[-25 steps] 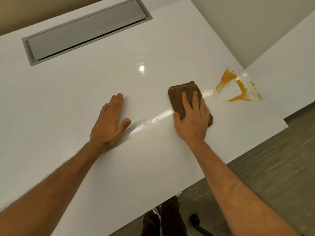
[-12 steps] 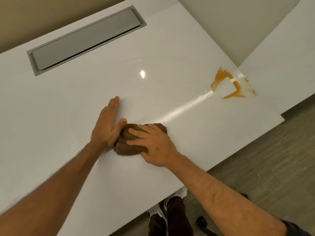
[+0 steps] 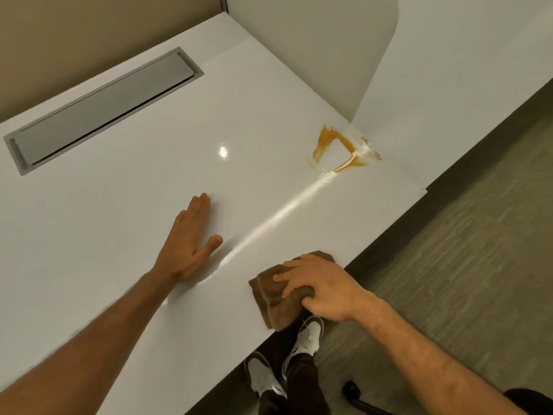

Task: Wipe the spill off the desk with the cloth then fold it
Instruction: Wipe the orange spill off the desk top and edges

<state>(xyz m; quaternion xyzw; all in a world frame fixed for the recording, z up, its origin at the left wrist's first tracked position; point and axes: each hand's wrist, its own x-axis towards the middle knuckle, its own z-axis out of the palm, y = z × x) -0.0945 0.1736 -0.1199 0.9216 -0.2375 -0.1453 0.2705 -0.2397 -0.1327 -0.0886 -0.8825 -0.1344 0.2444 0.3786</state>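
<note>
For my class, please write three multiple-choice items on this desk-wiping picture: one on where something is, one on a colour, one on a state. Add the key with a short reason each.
1. Where is the cloth?
A. At the desk's near edge, partly overhanging it
B. On the grey cable hatch
C. On the spill

2. What colour is the spill?
A. Blue
B. Orange-brown
C. Green

3. How is the left hand?
A. Gripping the cloth
B. Flat on the desk, fingers straight
C. Raised off the desk

Key: 1 A, the right hand holds it at the desk edge, above the shoes; 2 B, amber streaks by the far corner; 3 B, its palm lies down, apart from the cloth.
</note>
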